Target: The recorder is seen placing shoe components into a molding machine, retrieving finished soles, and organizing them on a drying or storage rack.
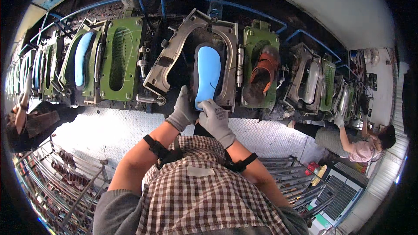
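While both gloved hands meet at the lower end of the blue sole (207, 75), the left hand (183, 111) presses its edge with fingers (184, 93) extended, and the right hand (214, 117) curls loosely below it. That sole lies in the open grey mould (172, 56) at twelve o'clock; a green mould (122, 58) stands at ten o'clock.

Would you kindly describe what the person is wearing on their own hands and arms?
Both the left hand and the right hand wear grey knitted work gloves; the right glove has faint dark print on its back. Each forearm carries a black strap band near the elbow. The arms are otherwise uncovered up to grey short sleeves.
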Demonstrator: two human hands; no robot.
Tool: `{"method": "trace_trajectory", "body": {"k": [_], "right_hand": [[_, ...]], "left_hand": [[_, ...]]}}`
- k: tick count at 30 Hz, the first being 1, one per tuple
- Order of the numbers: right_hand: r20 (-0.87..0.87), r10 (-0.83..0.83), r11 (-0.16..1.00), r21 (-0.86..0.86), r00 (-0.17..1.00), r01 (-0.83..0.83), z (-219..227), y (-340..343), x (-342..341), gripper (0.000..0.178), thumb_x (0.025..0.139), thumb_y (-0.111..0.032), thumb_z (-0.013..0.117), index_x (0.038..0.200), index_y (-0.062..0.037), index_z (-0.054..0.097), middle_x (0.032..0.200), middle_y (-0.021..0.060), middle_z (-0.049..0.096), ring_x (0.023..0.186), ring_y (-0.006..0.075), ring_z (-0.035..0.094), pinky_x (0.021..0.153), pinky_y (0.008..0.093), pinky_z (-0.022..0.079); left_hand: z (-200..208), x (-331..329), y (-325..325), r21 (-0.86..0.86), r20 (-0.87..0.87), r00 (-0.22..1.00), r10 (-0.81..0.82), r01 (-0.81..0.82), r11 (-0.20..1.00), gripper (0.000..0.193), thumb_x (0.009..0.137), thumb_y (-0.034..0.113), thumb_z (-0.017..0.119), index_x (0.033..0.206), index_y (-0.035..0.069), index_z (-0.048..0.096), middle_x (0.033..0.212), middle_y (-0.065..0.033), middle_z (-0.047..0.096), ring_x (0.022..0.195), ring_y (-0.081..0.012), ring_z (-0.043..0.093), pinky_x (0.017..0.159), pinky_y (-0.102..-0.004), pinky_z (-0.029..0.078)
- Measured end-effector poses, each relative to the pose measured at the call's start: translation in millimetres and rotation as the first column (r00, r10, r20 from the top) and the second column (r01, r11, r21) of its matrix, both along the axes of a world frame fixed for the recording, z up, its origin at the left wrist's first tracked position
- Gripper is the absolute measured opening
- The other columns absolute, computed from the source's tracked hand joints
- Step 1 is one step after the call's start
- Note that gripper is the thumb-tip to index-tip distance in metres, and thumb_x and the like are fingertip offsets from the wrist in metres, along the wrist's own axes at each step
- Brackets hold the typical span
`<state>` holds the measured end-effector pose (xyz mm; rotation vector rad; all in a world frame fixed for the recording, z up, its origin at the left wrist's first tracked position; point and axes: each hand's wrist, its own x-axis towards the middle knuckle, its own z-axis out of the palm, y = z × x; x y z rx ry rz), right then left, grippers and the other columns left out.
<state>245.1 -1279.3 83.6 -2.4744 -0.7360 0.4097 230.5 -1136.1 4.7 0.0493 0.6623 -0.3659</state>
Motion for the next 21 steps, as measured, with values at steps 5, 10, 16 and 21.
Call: {"method": "trace_trajectory", "body": {"k": [5,10,16,21], "right_hand": [[-0.093,0.006,0.984,0.179,0.996,0.011,14.2,-17.8,21.0,0.021,0.086,-0.013,0.069,0.106,-0.0076,0.067,0.098,0.0118,0.066,0.083,0.0318,0.068,0.074,0.0402,0.054],[0.128,-0.372,0.904,0.274,0.92,0.327,9.5,-3.5,53.8,0.043,0.091,-0.02,0.072,0.129,-0.0031,0.06,0.111,0.0222,0.069,0.094,0.0394,0.069,0.079,0.0452,0.056],[-0.053,-0.507,0.861,0.017,0.86,0.508,-23.8,11.4,59.3,0.061,0.093,-0.036,0.071,0.136,0.0028,0.054,0.125,0.0294,0.065,0.113,0.0406,0.066,0.096,0.0467,0.052],[-0.597,-0.503,0.668,0.191,0.625,0.719,-0.3,21.4,59.5,0.047,0.091,-0.02,0.076,0.123,0.0071,0.055,0.097,0.0205,0.069,0.085,0.029,0.07,0.079,0.0401,0.055]], "left_hand": [[-2.6,22.2,18.5,0.369,0.176,0.981,-0.079,0.009,0.929,0.074,0.101,0.06,0.049,0.153,0.008,0.041,0.143,-0.0145,0.054,0.132,-0.032,0.05,0.114,-0.0474,0.036],[21.2,92.7,23.1,0.817,0.104,0.964,-0.243,0.057,0.574,0.087,0.089,0.04,0.077,0.153,0.0,0.034,0.135,-0.0145,0.058,0.119,-0.0219,0.057,0.102,-0.0351,0.047],[9.4,91.8,26.6,0.769,0.303,0.942,-0.145,-0.152,0.62,0.08,0.091,0.014,0.077,0.157,0.003,0.033,0.129,-0.0117,0.063,0.111,-0.0191,0.063,0.096,-0.031,0.052],[3.6,98.5,36.1,0.693,0.384,0.906,-0.179,-0.154,0.704,0.079,0.092,0.009,0.073,0.159,0.006,0.032,0.127,-0.011,0.064,0.106,-0.018,0.064,0.093,-0.0311,0.054]]}}
